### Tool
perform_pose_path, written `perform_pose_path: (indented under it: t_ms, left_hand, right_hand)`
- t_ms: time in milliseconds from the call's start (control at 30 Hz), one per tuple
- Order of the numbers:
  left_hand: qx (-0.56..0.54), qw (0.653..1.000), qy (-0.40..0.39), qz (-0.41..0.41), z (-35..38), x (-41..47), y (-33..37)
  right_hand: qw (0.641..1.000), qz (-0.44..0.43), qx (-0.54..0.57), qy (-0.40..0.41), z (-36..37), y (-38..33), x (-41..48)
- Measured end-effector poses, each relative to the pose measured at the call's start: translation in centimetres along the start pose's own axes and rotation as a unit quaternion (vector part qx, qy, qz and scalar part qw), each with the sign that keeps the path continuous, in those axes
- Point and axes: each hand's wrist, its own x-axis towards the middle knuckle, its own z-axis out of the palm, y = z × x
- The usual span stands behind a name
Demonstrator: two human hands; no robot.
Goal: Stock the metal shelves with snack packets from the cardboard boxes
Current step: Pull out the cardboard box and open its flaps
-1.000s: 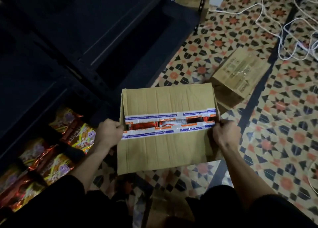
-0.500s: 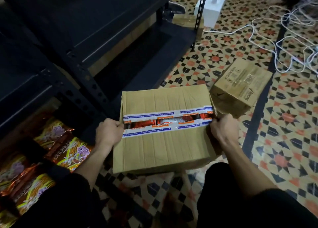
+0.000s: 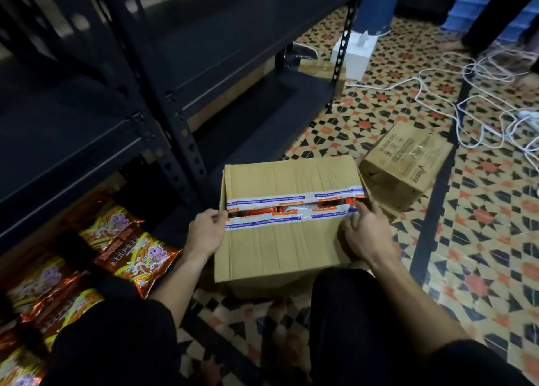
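From the head view, we see a cardboard box (image 3: pixel 291 240) standing on the patterned tile floor (image 3: pixel 481 240), just in front of the person's knees and close beside the dark metal shelves (image 3: pixel 163 123). Printed tape (image 3: pixel 291 195) runs across its top, and the seam between the two flaps is split into a narrow slit. Orange snack packets (image 3: pixel 259 211) show through it.

The left hand (image 3: pixel 205 234) is at the box's left edge, its fingers curled. Thumb and fingertips pinch the box right at the left end of the taped seam.

The right hand (image 3: pixel 364 235) lies on the near flap at the right end of the seam. Its fingers are spread and partly bent, with the longest one reaching up to the slit. We cannot tell whether they hook under the flap or only press on it.

More packets (image 3: pixel 137 254), orange and yellow, lie flat on the bottom shelf to the left, near the left forearm.

A second cardboard box (image 3: pixel 405 164) rests closed and tilted on the floor just beyond the first box's right corner. White cables (image 3: pixel 466 94) lie tangled further back, with a small white carton (image 3: pixel 353 56) near the far shelf post.
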Motion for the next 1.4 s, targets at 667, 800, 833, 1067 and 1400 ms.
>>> perform_pose_path:
  t_ms: [667, 800, 833, 1067, 1400]
  left_hand:
    - [0.067, 0.968, -0.219, 0.103, -2.7, -1.6, -3.0]
    - [0.126, 0.956, -0.231, 0.13, -2.7, -0.9, -2.9]
    - [0.135, 0.953, -0.239, 0.132, -2.8, -0.6, -2.7]
    - [0.198, 0.937, -0.258, 0.124, -3.8, 1.2, -1.5]
    - [0.009, 0.996, -0.078, 0.036, -1.6, 0.3, -3.3]
  right_hand:
    - [0.993, 0.004, -0.096, -0.073, 3.5, -0.9, -4.9]
    - [0.993, 0.008, -0.095, -0.066, 3.5, -0.3, -5.3]
    - [0.993, 0.007, -0.093, -0.067, 3.5, -0.2, -5.4]
    - [0.992, 0.012, -0.094, -0.087, 3.4, -0.7, -4.6]
    - [0.979, -0.15, -0.084, -0.111, 4.6, -8.0, -1.9]
